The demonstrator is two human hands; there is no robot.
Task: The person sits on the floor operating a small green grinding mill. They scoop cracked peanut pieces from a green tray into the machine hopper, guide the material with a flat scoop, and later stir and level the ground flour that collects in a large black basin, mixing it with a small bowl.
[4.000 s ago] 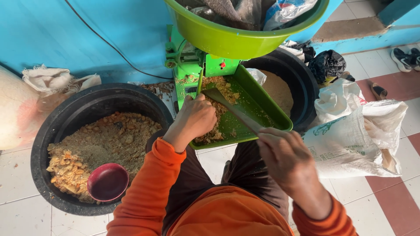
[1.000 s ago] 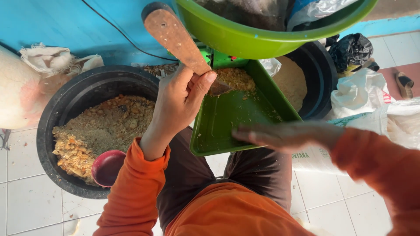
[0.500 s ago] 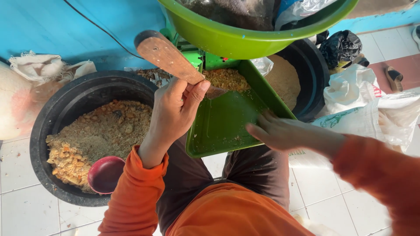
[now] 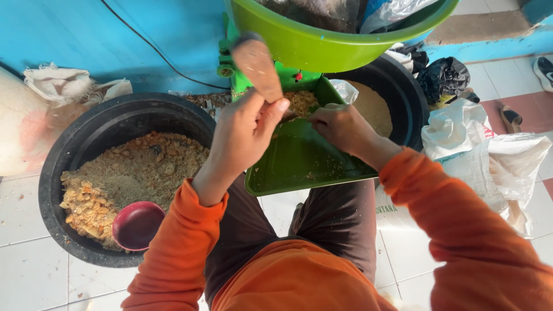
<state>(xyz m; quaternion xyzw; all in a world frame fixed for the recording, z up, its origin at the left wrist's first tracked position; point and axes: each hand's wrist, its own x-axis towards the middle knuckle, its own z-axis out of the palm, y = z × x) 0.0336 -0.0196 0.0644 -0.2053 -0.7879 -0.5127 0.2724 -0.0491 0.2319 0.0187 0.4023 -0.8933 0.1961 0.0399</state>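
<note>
A: Nearest to us, both orange sleeves (image 4: pixel 173 253) reach fwd over the knees. Our left hand (image 4: pixel 245 135) is clenched round the stem of a flat wooden paddle (image 4: pixel 256 68); blade sticks up and away, toward the lime-green basin (image 4: pixel 322 40).

B: And the right hand (image 4: pixel 341 125)?

A: Curled, fingertips down at the top of the green feed tray (image 4: pixel 299 167), right by the pile of crumbly meal (image 4: pixel 299 102). Can't tell if it's pinching anything or just scraping.

B: So where's the meal vs the grip?

A: Just beyond both hands, at the tray's far end under the basin. Paddle's long axis runs near-to-far, tilted a bit left; its lower end is hidden behind the left hand, near the pile. Right hand's the nearer one, touching or almost touching the meal.

B: Vs half a sec ago?

A: Right hand was lower on the tray, near its right rim; now it's up at the pile. Paddle stands steeper, blade closer to the basin. Black tub (image 4: pixel 69 173) w/ mash and the maroon scoop (image 4: pixel 138 226) on our left: unchanged.
</note>
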